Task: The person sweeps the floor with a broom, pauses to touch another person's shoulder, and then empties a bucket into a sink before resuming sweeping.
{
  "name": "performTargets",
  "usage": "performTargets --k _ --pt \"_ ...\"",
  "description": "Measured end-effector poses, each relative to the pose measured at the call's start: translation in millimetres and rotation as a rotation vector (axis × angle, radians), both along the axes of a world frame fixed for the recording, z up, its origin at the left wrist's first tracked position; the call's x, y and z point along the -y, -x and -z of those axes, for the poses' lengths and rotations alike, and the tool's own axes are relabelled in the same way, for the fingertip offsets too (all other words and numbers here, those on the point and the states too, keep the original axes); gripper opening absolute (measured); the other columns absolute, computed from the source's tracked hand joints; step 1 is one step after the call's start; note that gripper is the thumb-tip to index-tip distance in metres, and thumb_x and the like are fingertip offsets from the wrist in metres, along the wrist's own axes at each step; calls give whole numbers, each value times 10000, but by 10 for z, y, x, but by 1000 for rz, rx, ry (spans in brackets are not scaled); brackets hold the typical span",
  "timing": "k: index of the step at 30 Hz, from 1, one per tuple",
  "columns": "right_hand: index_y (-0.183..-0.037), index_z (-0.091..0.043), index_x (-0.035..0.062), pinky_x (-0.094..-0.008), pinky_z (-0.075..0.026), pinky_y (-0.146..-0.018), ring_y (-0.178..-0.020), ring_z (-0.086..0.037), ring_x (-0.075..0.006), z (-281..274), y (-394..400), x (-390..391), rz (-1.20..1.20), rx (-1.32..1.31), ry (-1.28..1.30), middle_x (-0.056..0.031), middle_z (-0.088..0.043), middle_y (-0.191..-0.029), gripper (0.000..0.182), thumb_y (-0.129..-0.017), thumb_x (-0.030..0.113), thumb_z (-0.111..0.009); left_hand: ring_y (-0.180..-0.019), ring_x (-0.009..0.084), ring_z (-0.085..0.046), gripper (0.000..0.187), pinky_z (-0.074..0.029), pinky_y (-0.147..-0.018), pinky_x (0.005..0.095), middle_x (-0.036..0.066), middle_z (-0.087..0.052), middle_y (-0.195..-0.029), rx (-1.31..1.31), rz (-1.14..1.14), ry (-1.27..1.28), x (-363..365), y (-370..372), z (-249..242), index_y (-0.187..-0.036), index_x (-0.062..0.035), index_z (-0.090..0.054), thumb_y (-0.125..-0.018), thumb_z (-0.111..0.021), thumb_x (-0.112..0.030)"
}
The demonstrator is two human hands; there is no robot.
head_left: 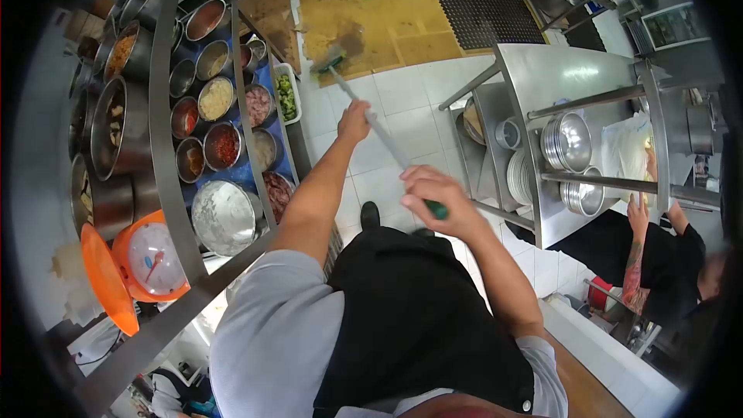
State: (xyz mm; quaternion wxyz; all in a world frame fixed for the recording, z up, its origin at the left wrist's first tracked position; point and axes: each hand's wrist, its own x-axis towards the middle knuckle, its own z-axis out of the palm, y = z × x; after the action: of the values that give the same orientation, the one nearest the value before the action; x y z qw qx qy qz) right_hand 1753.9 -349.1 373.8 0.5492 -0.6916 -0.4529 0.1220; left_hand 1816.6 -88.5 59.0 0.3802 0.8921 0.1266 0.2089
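A long-handled broom [383, 135] with a grey handle slants across the middle of the view. Its small green-grey head [330, 62] rests at the near edge of the flattened cardboard [402, 11] on the floor. Partway down the handle, my left hand [354, 122] is wrapped round it. My right hand [439, 195] grips the upper end, where a green tip sticks out near the palm. Bristles are too small to make out clearly.
At left, a metal rack [166, 108] holds several bowls of food and an orange scale [151, 255]. A steel table [573, 70] with stacked metal bowls [569, 143] stands at right; a co-worker's tattooed arm [635, 255] reaches onto it. A black rubber mat [484, 8] lies ahead.
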Motion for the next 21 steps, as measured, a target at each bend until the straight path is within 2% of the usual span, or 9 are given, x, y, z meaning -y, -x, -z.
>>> performTargets --k 2,5,9,11,13,15,16,19,21 --pt "-821 -615 -6 -423 -515 -732 -812 -641 -363 -82 -78 -49 14 -37 42 -147 -627 -817 183 -968 61 -702 -1156 409 -642 144 -519 -1030 467 174 -703 -1136 -450 38 32 -53 74 213 -956 -112 -705 -867 -808 -161" --pt "-758 -577 -10 -415 -479 -670 -719 -609 -340 -765 -369 171 33 -168 119 -120 -592 -752 260 -955 78 -722 -1126 401 -649 175 -508 -1062 446 165 -710 -1152 -295 281 163 526 297 158 -922 -112 -710 -853 -832 -216" --pt "-639 -554 15 -393 -477 -533 -554 -597 -302 -1620 -778 581 20 -268 -223 -90 -544 -592 525 -958 361 -787 -989 380 -677 187 -537 -925 466 153 -713 -1026 -35 477 142 1024 163 -1036 -847 -77 -665 -893 -825 -163" --pt "-647 -559 29 -341 -478 -482 -532 -594 -255 -1749 -1286 629 -280 -159 -387 -63 -563 -595 516 -968 350 -805 -968 375 -684 221 -541 -927 455 140 -719 -975 -161 543 267 1053 -95 -1459 -824 -78 -663 -904 -823 -207" --pt "-699 -585 36 -334 -470 -475 -553 -602 -251 -1939 -1702 564 -498 -48 -279 -67 -565 -627 440 -970 303 -804 -899 398 -671 292 -537 -856 473 148 -701 -866 -132 525 280 953 -397 -1542 -765 -67 -655 -912 -819 -258" --pt "-746 -636 56 -334 -507 -468 -596 -670 -258 -1992 -2045 428 -663 76 -95 -58 -602 -648 405 -1011 338 -754 -865 409 -653 353 -513 -784 494 163 -677 -806 -355 513 136 676 -702 -1500 -717 -56 -647 -924 -808 -294" --pt "-779 -669 45 -335 -525 -512 -667 -693 -275 -2062 -2207 329 -766 103 16 -67 -628 -714 347 -967 300 -809 -810 419 -626 387 -481 -727 509 182 -638 -765 -205 437 54 592 -803 -1388 -694 -40 -625 -925 -809 -290" --pt "-797 -638 57 -380 -456 -491 -614 -618 -267 -2081 -2511 30 -863 -5 28 -57 -566 -704 329 -925 290 -833 -765 415 -605 408 -473 -709 509 178 -610 -733 -83 231 79 409 -1076 -1550 -674 -30 -594 -927 -807 -269" --pt "-778 -629 63 -372 -482 -521 -626 -630 -286 -2083 -2815 -171 -897 -32 25 -60 -594 -729 345 -916 296 -842 -745 412 -592 414 -468 -693 507 174 -597 -721 -47 116 84 276 -1257 -1534 -665 -29 -580 -922 -811 -258"
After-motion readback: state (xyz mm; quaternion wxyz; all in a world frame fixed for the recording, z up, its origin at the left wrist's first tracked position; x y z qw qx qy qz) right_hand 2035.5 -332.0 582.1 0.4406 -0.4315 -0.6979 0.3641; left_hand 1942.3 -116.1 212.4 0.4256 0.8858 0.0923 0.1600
